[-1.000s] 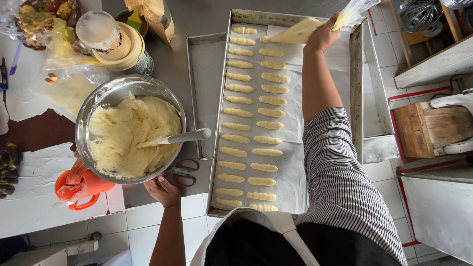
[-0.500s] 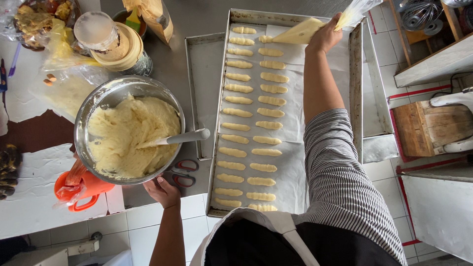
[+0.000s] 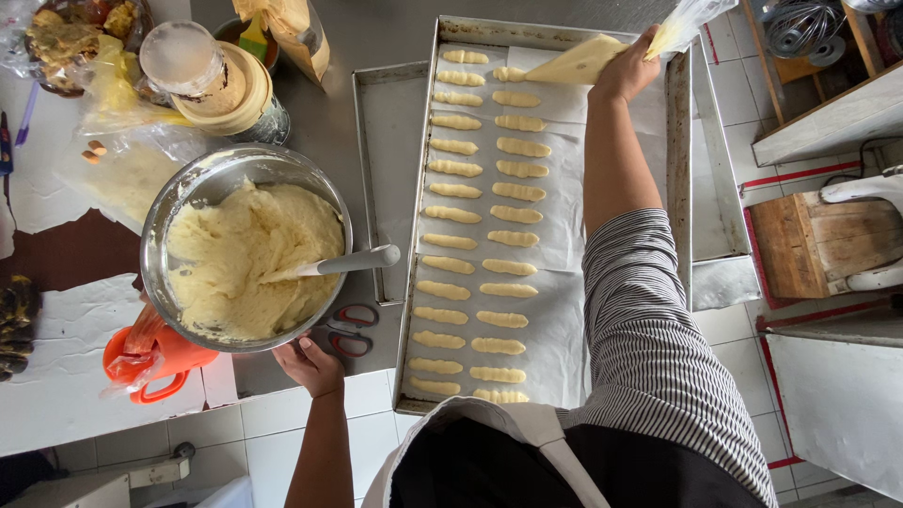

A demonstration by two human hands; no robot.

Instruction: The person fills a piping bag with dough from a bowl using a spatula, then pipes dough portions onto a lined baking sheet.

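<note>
On the steel counter (image 3: 329, 132), largest thing first:

Baking tray (image 3: 679, 169): one long tray lined with white paper, straight ahead of me, with a second bare tray (image 3: 395, 122) tucked against its left side.

Mixing bowl (image 3: 174, 202): one metal bowl left of the trays, heaped with pale dough (image 3: 226, 254); one spoon handle (image 3: 353, 261) sticks out over its right rim.

Piping bag (image 3: 588, 61): one bag, cone of dough pointing left across the tray's far end, its tip beside the top of the second row.

Right hand (image 3: 625, 71): my fingers are closed round the piping bag where the clear plastic twists, arm stretched along the tray's right side.

Left hand (image 3: 310, 362): fingers curled loosely at the counter's near edge, just beside the bowl's lower rim; whether they touch it I cannot tell.

Piped fingers (image 3: 470, 240): two rows, fourteen in the left row and thirteen in the right, as far as I can count them.

Scissors (image 3: 348, 329): one pair with red-trimmed handles, lying between bowl and tray, just above my left hand.
</note>
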